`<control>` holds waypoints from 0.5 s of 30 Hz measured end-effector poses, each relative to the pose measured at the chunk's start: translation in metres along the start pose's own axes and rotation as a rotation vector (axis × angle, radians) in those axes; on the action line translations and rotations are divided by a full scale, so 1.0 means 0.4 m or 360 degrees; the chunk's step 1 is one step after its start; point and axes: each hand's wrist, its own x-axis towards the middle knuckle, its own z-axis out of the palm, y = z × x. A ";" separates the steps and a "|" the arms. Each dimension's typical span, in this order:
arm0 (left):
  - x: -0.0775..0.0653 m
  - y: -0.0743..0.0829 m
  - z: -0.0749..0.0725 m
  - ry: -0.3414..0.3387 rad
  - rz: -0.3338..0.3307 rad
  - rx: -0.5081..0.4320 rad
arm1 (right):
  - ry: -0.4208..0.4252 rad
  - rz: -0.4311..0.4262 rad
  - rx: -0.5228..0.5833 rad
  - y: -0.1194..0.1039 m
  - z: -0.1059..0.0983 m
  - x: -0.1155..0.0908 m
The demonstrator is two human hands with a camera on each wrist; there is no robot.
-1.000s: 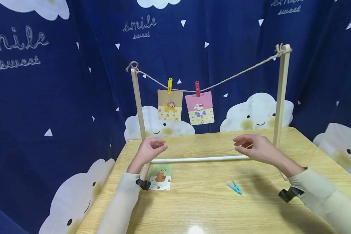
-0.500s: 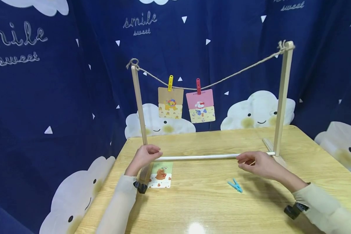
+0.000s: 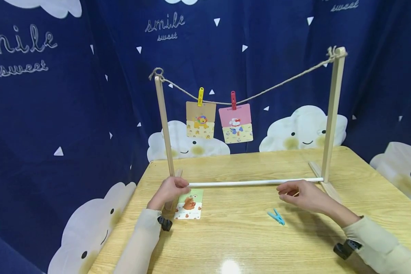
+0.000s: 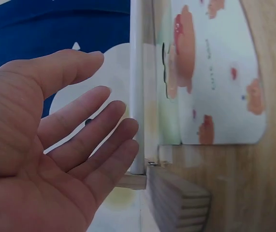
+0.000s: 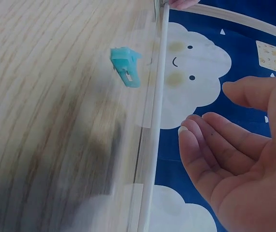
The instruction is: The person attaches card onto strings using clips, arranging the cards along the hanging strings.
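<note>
My left hand [image 3: 169, 192] hovers over the card with a bear [image 3: 189, 205], near the rack's left post, its fingers relaxed and holding nothing. In the left wrist view that hand [image 4: 75, 135] has its fingers spread loosely beside the white rod [image 4: 137, 72]. To the right, my right hand [image 3: 303, 195] hovers above the table, behind and right of a light blue clothespin [image 3: 276, 217]. The right wrist view shows this hand [image 5: 239, 159] with thumb and fingers apart, nothing between them. The clothespin [image 5: 125, 66] lies on the tabletop there.
A string [image 3: 284, 84] sags between two wooden posts [image 3: 333, 114]. A yellow clothespin [image 3: 200, 96] holds a lion card [image 3: 200, 120] on it; a red clothespin [image 3: 233, 100] holds a rabbit card [image 3: 235, 123]. A blue curtain [image 3: 99, 114] hangs behind the wooden table [image 3: 233, 236].
Both hands have come down and toward the body, the left drifting slightly left before settling near the bear card. The view has tilted slightly. Cards and clothespins keep their places.
</note>
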 end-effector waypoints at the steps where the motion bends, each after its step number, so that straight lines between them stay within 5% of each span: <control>1: -0.001 -0.002 0.002 -0.0007 -0.0011 0.0001 | -0.0004 0.0006 0.0003 0.000 0.001 -0.001; 15: 0.003 -0.021 0.014 -0.0079 -0.0035 0.0043 | -0.0086 -0.0074 -0.0068 0.022 0.027 -0.012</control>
